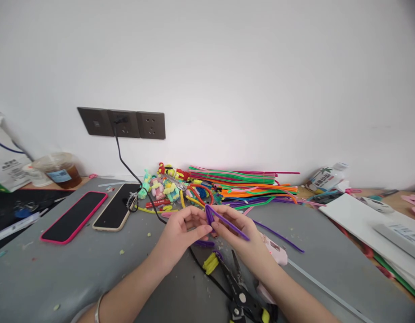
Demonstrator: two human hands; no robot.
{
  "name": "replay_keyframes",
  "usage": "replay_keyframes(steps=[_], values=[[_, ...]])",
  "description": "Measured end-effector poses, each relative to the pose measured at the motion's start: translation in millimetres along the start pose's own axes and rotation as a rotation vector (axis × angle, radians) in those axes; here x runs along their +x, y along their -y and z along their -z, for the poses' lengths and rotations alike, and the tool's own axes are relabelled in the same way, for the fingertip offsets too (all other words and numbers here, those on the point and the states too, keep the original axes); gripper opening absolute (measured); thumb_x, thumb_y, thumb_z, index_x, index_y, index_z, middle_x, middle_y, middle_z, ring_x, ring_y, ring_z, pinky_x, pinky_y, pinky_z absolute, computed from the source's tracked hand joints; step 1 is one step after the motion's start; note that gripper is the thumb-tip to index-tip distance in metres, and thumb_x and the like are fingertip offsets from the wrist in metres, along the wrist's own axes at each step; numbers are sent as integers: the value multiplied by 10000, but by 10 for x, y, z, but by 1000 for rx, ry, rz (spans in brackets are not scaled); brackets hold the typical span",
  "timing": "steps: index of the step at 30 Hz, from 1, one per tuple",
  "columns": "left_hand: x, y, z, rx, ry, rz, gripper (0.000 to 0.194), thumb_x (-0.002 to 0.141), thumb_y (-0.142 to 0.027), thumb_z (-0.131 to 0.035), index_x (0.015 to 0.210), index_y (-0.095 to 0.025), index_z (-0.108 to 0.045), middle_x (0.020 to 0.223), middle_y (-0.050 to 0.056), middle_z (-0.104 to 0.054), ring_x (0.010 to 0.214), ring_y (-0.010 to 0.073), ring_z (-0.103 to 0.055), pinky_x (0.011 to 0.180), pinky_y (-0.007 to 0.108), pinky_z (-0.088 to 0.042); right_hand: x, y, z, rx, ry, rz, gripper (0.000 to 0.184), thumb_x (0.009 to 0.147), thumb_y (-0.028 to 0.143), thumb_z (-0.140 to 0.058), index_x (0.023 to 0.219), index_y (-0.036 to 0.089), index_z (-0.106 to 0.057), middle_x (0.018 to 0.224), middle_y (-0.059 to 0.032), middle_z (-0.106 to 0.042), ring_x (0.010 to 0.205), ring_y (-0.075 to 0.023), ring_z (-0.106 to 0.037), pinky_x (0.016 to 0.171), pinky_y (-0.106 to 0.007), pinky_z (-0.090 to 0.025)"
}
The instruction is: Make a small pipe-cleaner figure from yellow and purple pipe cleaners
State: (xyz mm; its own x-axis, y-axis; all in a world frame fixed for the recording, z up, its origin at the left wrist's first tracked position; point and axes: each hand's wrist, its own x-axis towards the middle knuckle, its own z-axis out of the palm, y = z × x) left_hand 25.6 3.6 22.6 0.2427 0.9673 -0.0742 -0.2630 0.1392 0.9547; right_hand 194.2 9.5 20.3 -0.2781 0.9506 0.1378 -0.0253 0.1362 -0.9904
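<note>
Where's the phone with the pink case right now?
In the head view, the pink-cased phone lies on the gray surface toward the left, just left of the cream-edged phone.

At the centre of the frame, the left hand (182,229) and the right hand (240,228) cover part of the purple stem (230,224), so its exact folds cannot be told. The right forearm hides the middle of a pink tool (277,252). At bottom centre, the edge cuts off the handles of the black pliers (242,298); at lower right it crops a pale stick (325,285). The left edge trims a white bag (8,167). Print on the bottle (325,178), upper right of centre, is too small to read.
</note>
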Motion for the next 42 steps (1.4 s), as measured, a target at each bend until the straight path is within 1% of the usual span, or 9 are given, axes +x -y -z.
replay_keyframes(steps=[6,11,17,24,29,32,35,39,42], values=[[18,103,21,97,21,-101,156,760,-264,-770,837,-158,-685,788,17,-665,754,142,-613,678,222,-519,-9,-6,-5,80,37,-39,234,848,407,-696,875,189,-616,735,14,-624,661,-125,-612,638,-228,-513],[21,109,39,108,26,-110,155,772,-279,-754,841,-145,-720,776,29,-686,750,150,-630,683,229,-533,-11,11,-17,89,37,-13,238,861,392,-692,818,196,-564,707,39,-570,614,-101,-579,616,-219,-480],[28,86,27,46,-21,-83,232,820,-375,-710,821,-143,-715,771,46,-699,729,149,-647,626,209,-532,31,-36,-1,100,-11,-30,258,832,435,-704,845,189,-625,719,9,-616,651,-133,-593,614,-240,-470],[2,106,22,63,-68,-137,253,819,-409,-709,841,-157,-710,805,48,-700,777,172,-667,612,223,-562,34,-84,6,150,-82,-64,290,797,459,-726,845,182,-654,690,-13,-653,634,-144,-588,608,-250,-476],[11,106,22,77,-117,-157,230,793,-377,-735,849,-158,-696,789,32,-684,713,142,-638,615,217,-563,19,-62,10,133,-39,-105,281,792,442,-736,832,180,-641,717,-9,-651,657,-141,-597,638,-252,-477],[20,103,21,34,-158,-160,244,751,-360,-772,826,-172,-637,741,-3,-637,666,123,-607,571,201,-548,12,-57,14,114,-20,-114,270,793,425,-738,788,183,-619,694,8,-628,663,-138,-591,652,-249,-468],[21,92,18,37,-146,-152,259,739,-353,-778,771,-172,-595,721,-15,-598,661,119,-590,565,201,-544,9,-70,15,114,-24,-117,265,798,416,-733,782,183,-607,699,10,-624,672,-139,-588,664,-252,-464],[20,78,19,92,-86,-129,219,733,-309,-778,772,-172,-612,740,-4,-618,706,134,-613,604,213,-551,20,-80,13,105,-45,-93,232,825,389,-704,782,188,-597,692,18,-599,660,-130,-561,642,-240,-437],[28,89,25,86,-83,-122,183,729,-280,-774,763,-169,-633,720,-6,-637,682,128,-627,620,213,-552,31,-57,11,82,-36,-40,243,814,385,-706,755,191,-571,686,23,-566,643,-128,-532,628,-242,-422]])
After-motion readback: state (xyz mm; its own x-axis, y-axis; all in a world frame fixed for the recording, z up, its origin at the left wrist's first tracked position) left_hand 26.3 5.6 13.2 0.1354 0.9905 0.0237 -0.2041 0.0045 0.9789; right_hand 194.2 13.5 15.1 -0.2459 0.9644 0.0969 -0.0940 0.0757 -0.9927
